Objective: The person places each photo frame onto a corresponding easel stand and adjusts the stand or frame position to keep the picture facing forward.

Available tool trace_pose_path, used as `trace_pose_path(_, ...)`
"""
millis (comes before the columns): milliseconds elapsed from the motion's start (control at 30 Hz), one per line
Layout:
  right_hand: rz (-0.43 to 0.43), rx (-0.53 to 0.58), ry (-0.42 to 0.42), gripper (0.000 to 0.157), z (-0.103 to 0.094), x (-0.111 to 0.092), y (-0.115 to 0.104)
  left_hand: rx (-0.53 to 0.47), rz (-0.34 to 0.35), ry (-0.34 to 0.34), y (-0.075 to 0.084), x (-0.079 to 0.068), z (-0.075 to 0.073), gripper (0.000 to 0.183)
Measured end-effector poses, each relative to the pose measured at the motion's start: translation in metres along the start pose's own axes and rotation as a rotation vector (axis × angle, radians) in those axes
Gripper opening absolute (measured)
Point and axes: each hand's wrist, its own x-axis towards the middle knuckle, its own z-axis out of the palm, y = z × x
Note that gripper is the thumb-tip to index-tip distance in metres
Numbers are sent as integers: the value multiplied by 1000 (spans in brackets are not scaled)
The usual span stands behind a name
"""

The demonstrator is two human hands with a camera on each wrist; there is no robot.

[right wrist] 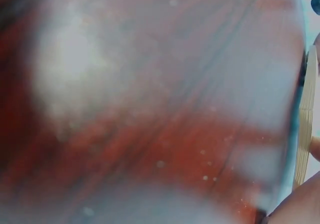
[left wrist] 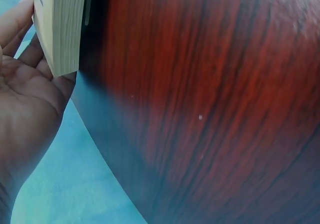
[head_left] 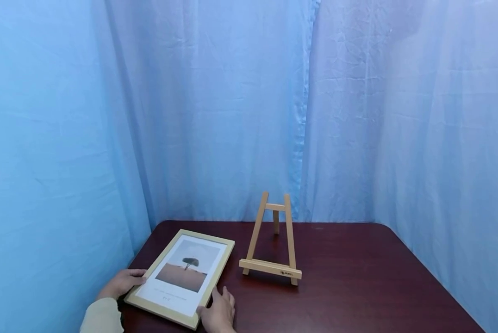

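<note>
A picture frame (head_left: pixel 226 257) in pale wood lies tilted at the table's left side, its print of a lone tree facing up. My left hand (head_left: pixel 126 282) grips its left edge, thumb over the rim. In the left wrist view that hand (left wrist: pixel 30 91) curls around the frame's wooden edge (left wrist: pixel 67 34). On the opposite side, near the lower right corner, my right hand (head_left: pixel 219 309) holds the edge, thumb on the front face. The right wrist view catches the frame's side (right wrist: pixel 305 119) at its right border, with part of the hand below. Fingers underneath are hidden.
A small wooden easel (head_left: pixel 270 267) stands upright right of the frame, its ledge toward me and a back leg behind. Both are on a dark red-brown table (head_left: pixel 357 277) with rounded far corners. Blue curtains (head_left: pixel 232 115) hang behind and along both sides.
</note>
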Motion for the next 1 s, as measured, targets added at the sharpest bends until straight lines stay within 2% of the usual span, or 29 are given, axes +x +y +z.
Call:
trace_pose_path(300,-91,-5,47,69,-5,0,1,-66,-28,5,-2,4,1,56)
trace_pose_path(467,-119,3,96,69,-10,0,-3,-91,-17,11,4,4,2,56)
trace_pose_path(733,-228,-2,187,71,-18,3,-10,-134,-11,55,15,5,3,58)
trace_pose_path(1000,-243,78,195,73,-28,8,-17,-173,17,71,26,6,4,60)
